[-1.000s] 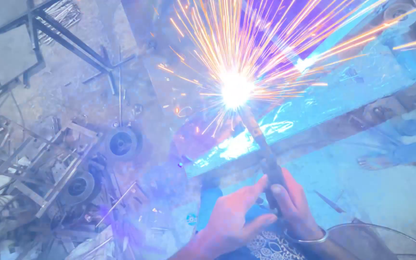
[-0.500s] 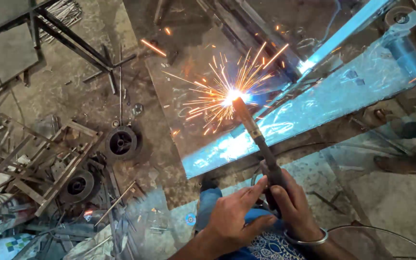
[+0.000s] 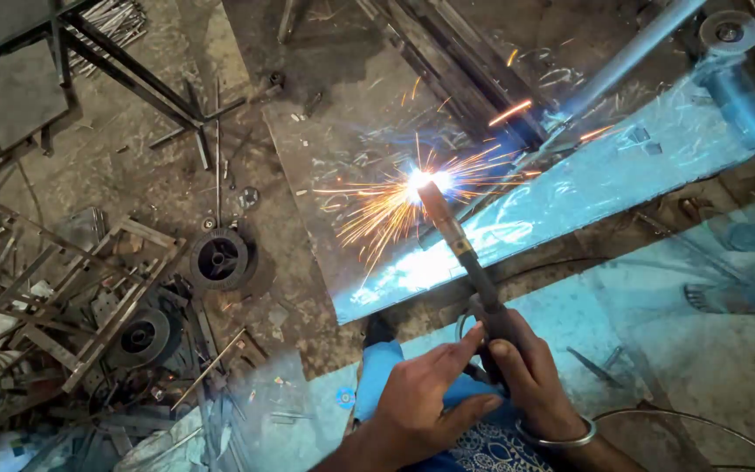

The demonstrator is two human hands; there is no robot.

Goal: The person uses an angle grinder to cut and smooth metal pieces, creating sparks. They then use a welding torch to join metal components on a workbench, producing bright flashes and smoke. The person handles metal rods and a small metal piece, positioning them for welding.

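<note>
A dark welding torch (image 3: pixel 463 253) runs from my hands up to a bright spark point on a large metal sheet (image 3: pixel 351 149) lying on the ground. My right hand (image 3: pixel 530 380), with a metal bangle on its wrist, is shut around the torch handle. My left hand (image 3: pixel 421 402) rests against the handle from the left, fingers stretched toward it. Orange sparks fan out from the tip to the left and downward. A long pale metal strip (image 3: pixel 587 188) lies diagonally beside the tip. My blue-clad knee (image 3: pixel 382 393) is below the hands.
Scrap metal frames (image 3: pixel 63 288) and two round wire spools (image 3: pixel 218 259) lie at the left. A grey pipe (image 3: pixel 631 57) runs to the upper right. Another person's sandalled foot (image 3: pixel 718 297) stands at the right. A thin cable (image 3: pixel 701 419) curves at lower right.
The burst of sparks has shrunk from a wide glaring flare to a small fan at the tip. The torch and both hands hold almost the same position.
</note>
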